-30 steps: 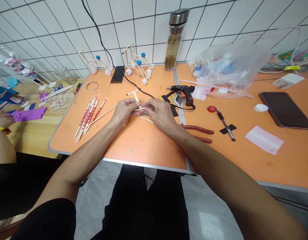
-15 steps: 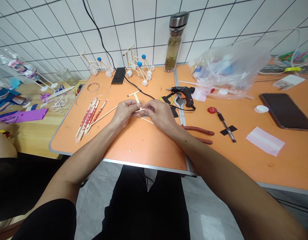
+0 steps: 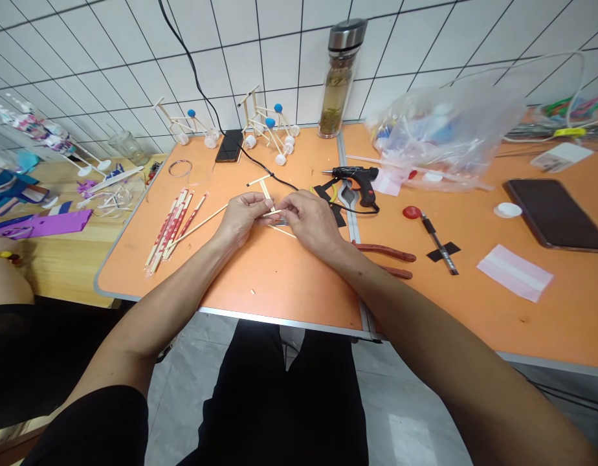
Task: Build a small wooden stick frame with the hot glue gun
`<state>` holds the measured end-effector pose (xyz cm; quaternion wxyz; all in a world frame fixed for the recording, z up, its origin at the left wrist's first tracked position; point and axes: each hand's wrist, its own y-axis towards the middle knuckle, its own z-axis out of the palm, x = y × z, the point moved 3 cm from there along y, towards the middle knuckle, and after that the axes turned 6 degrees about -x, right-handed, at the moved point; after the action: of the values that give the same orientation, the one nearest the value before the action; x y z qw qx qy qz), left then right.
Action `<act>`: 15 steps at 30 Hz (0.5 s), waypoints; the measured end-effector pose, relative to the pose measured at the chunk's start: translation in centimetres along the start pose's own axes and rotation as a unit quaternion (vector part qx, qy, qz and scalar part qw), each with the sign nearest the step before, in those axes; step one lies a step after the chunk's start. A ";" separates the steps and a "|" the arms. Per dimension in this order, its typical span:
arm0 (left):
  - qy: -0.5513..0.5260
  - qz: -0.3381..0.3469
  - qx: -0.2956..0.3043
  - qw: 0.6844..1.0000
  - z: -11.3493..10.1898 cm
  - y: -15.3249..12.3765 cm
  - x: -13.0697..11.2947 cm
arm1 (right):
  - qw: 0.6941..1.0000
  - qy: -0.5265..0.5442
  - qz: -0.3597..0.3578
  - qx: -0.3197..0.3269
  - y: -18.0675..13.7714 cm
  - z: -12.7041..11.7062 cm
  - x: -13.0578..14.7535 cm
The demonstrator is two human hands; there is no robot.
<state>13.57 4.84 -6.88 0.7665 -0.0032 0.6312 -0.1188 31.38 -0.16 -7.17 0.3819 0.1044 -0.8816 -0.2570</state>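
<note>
My left hand (image 3: 238,221) pinches one end of a short wooden stick (image 3: 272,213) between thumb and fingers. At its other end, the fingertips of my right hand (image 3: 312,223) close on the same stick, just above the orange table. Directly behind my fingers lie pale sticks joined in a T shape (image 3: 264,186), with dark tips on the crossbar. Another thin stick (image 3: 285,232) lies partly under my right hand. Left of my hands rest paper-wrapped chopsticks (image 3: 175,226) with red print and one loose chopstick (image 3: 198,228).
Right of my hands are a black glue gun (image 3: 360,181) with its cord, red-handled pliers (image 3: 384,251) and a pen (image 3: 439,244). Stick models with blue balls (image 3: 270,123), a phone (image 3: 230,146) and a tea bottle (image 3: 336,84) stand or lie behind. Another person's arm (image 3: 8,281) shows at left.
Both hands stay on the short stick in nearly the same place. The view has shifted very slightly; nothing else has visibly moved.
</note>
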 end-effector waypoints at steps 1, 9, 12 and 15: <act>0.003 0.000 -0.001 1.000 0.0 0.0 0.0 | 1.000 -0.001 0.002 0.002 0.0 0.0 0.0; 0.015 -0.007 -0.011 1.000 -0.1 0.0 -0.3 | 0.999 -0.030 -0.005 0.017 0.1 -0.3 -0.1; 0.017 -0.006 -0.015 1.000 -0.1 0.0 -0.5 | 0.999 -0.048 0.001 0.018 0.2 -0.5 0.0; 0.016 -0.007 -0.016 1.000 -0.1 0.1 -0.5 | 0.998 -0.057 0.006 0.021 0.3 -0.7 0.0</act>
<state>13.37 5.01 -6.47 0.7554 -0.0182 0.6450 -0.1143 31.88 -0.13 -6.63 0.3307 0.0924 -0.9076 -0.2415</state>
